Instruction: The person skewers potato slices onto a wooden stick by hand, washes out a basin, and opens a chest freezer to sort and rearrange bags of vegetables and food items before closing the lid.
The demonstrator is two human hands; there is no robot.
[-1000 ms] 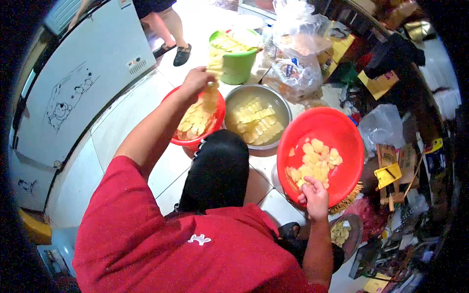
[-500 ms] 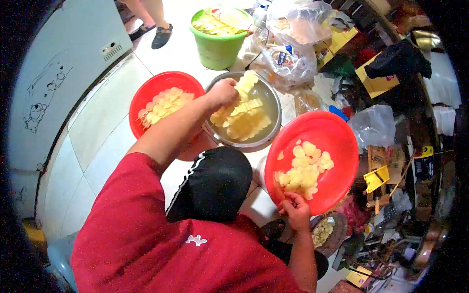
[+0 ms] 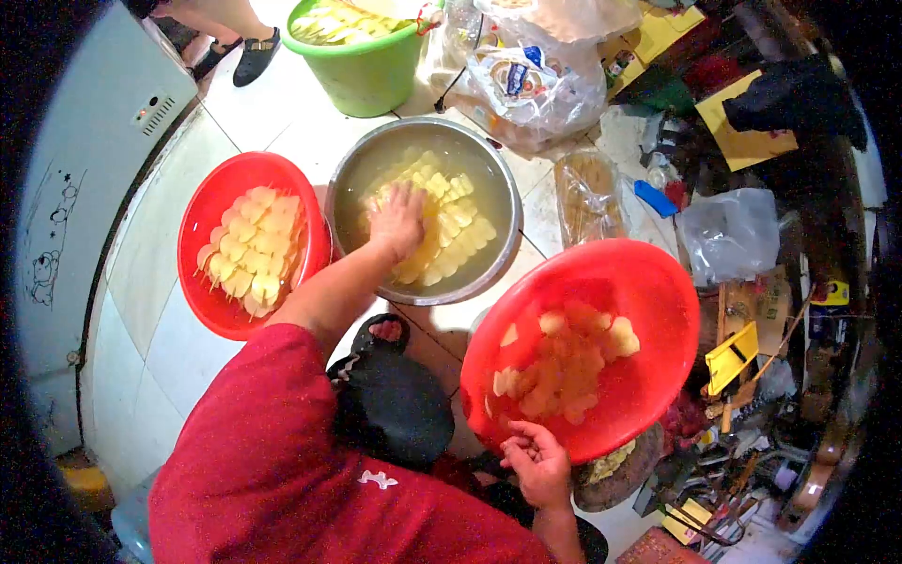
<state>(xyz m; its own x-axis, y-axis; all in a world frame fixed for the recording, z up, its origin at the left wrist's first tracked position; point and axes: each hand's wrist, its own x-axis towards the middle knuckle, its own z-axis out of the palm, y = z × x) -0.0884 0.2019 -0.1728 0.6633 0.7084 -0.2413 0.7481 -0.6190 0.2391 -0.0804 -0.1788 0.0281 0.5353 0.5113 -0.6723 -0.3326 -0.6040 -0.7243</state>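
Note:
My left hand (image 3: 396, 224) reaches into the metal basin (image 3: 515, 202) of cloudy water, its fingers spread over rows of pale yellow slices (image 3: 456, 226) lying there. Beside the lower left rim of the large tilted red basin (image 3: 662, 329) is my right hand (image 3: 537, 459), loosely curled with its fingers apart and nothing visible in it. Loose slices (image 3: 564, 367) lie in that basin, partly in shadow. More slices, in overlapping rows with thin stick ends showing, fill the smaller red basin (image 3: 202, 202) on the left.
A green bucket (image 3: 362, 75) of yellow pieces stands beyond the metal basin. Plastic bags (image 3: 540, 89) sit beside it. Another person's feet (image 3: 254, 58) are near the white freezer (image 3: 94, 169). Cardboard, a yellow tool (image 3: 731, 359) and clutter line the right side.
My left hand has moved from the smaller red basin to the metal one, lowering a row of slices into the water and releasing it. My right hand has left the loose slices. The view has shifted.

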